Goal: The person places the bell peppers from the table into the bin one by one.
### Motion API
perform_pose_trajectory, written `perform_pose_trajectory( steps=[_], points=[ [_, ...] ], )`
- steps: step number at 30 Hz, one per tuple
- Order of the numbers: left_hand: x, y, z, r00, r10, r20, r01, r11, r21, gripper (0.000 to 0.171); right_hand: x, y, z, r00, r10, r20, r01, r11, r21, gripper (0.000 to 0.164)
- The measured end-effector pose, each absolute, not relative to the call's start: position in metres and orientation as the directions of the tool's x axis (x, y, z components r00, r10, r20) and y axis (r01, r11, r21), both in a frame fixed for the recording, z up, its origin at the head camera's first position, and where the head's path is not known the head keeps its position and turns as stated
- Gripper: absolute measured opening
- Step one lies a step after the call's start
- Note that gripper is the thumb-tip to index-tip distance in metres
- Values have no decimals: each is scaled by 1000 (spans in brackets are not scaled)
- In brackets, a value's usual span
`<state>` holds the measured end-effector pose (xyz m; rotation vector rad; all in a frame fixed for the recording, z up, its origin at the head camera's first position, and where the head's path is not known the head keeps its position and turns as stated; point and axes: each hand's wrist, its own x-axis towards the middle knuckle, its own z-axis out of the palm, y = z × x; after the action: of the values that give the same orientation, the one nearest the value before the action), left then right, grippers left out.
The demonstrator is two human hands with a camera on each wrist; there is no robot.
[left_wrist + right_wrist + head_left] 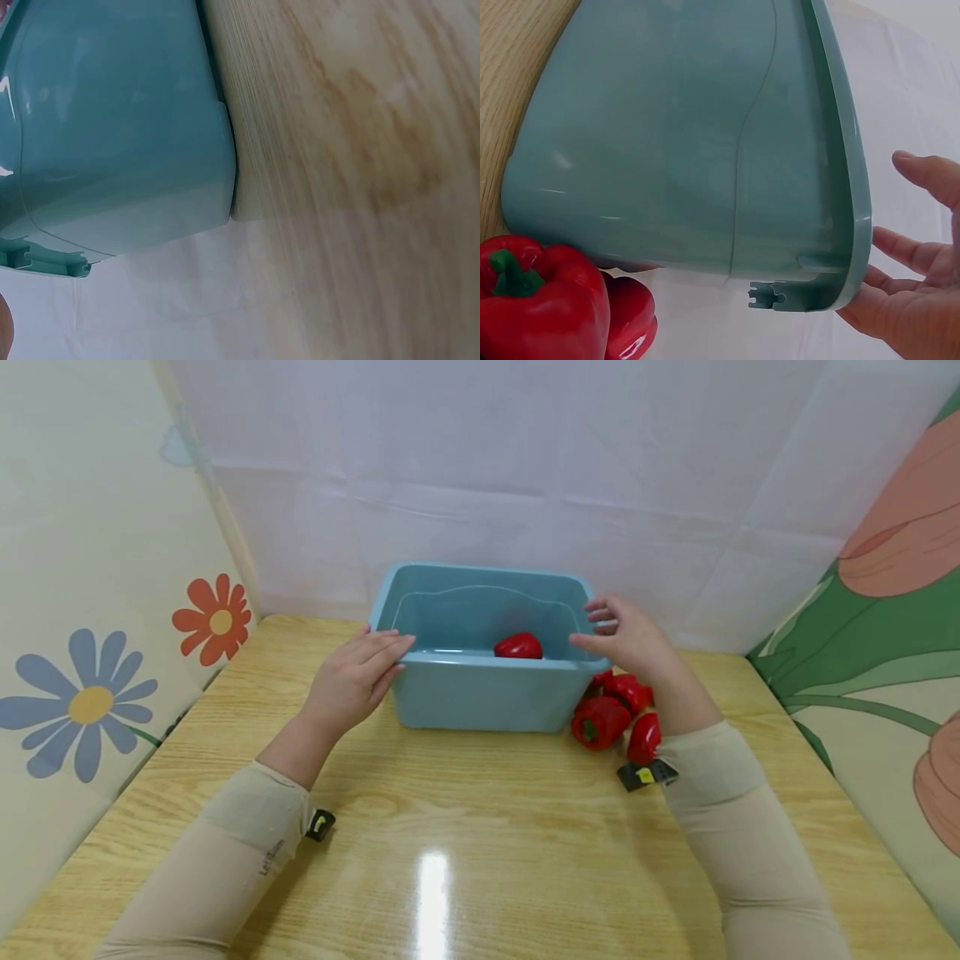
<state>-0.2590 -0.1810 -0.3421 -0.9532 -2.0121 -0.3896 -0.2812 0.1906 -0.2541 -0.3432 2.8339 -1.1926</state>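
A light blue plastic bin (480,697) stands on the wooden table near the back wall. Inside it lies one red bell pepper (519,646), partly hidden by the front rim. My left hand (351,681) rests on the bin's left front corner, its fingers laid over the rim. At the right rim is my right hand (626,639), with thumb and fingers spread and no pepper between them. In the right wrist view some fingers (862,307) touch the outside of the rim. Several red bell peppers (600,722) sit beside the bin's right end, below the right hand.
The wooden table (480,810) extends in front of the bin. Behind the bin hangs a white sheet (480,468). Flower-patterned panels (82,568) border the table on the left and right. Each sleeve carries a dark strap end (321,825) at the wrist.
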Motion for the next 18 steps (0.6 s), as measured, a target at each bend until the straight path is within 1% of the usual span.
perform_pose_trajectory(
  steps=[6, 12, 18],
  points=[
    [-260, -181, -342, -346, 482, 805, 749, 659, -73, 36, -281, 191, -254, -974, -223, 45, -189, 687, -702, 57],
    [-260, -181, -343, -351, 482, 803, 749, 659, -68, 40, -280, 193, -255, -973, -218, 76, -206, 672, -711, 56],
    [-260, -180, -344, -347, 475, 809, 750, 658, -65, 41, -277, 198, -255, -978, -181, 100, -197, 671, -715, 57]
  ],
)
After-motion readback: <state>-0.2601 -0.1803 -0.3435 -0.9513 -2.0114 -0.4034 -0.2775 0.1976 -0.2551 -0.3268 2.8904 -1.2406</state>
